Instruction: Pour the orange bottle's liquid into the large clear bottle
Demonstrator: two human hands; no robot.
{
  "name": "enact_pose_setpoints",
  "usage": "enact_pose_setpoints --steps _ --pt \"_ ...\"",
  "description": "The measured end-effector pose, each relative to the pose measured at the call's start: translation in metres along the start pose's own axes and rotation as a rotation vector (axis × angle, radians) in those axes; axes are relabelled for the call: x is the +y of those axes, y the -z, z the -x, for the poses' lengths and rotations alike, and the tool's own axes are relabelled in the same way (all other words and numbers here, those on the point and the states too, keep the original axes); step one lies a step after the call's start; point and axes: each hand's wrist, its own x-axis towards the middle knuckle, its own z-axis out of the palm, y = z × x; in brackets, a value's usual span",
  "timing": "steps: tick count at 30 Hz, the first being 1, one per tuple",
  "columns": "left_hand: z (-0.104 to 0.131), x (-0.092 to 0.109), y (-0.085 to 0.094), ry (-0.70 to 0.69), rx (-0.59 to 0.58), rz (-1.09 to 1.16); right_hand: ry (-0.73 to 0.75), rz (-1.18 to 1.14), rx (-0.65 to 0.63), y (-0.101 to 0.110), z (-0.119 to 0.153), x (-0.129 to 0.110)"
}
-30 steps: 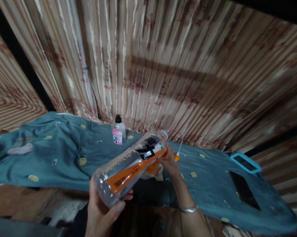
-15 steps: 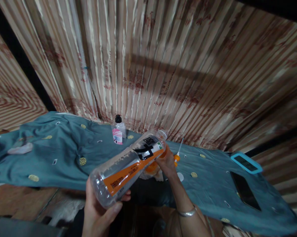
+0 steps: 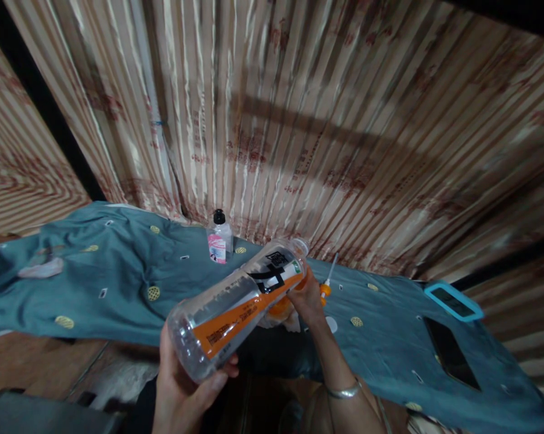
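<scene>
A large clear plastic bottle [image 3: 236, 307] with an orange and black label is tilted, its open mouth up toward the right. My left hand [image 3: 186, 377] is wrapped round its base. Near the neck, my right hand [image 3: 307, 296] is closed, its fingers partly hidden behind the bottle; it seems to touch an orange object. Something orange [image 3: 278, 308] shows beneath the bottle, mostly covered. Just right of my right hand lies an orange pump top [image 3: 325, 292] with a pale tube, and a white round disc [image 3: 331, 324] is near my wrist.
A small pump bottle [image 3: 219, 241] with a black top stands on the green patterned cloth [image 3: 127, 271]. At the right lie a dark phone [image 3: 452, 352] and a blue-framed object [image 3: 453, 300]. A whitish item [image 3: 41, 268] is at the left. Behind rises a striped curtain [image 3: 272, 120].
The view has shifted very slightly. Both hands and the large bottle hold nearly the same position and tilt.
</scene>
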Motion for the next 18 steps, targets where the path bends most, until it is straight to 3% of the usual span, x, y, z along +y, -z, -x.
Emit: enact_pose_setpoints --steps 18 --pt "0.0028 0.0033 -0.0038 0.002 0.025 0.056 0.015 -0.045 -0.015 0.0003 -0.0002 -0.0003"
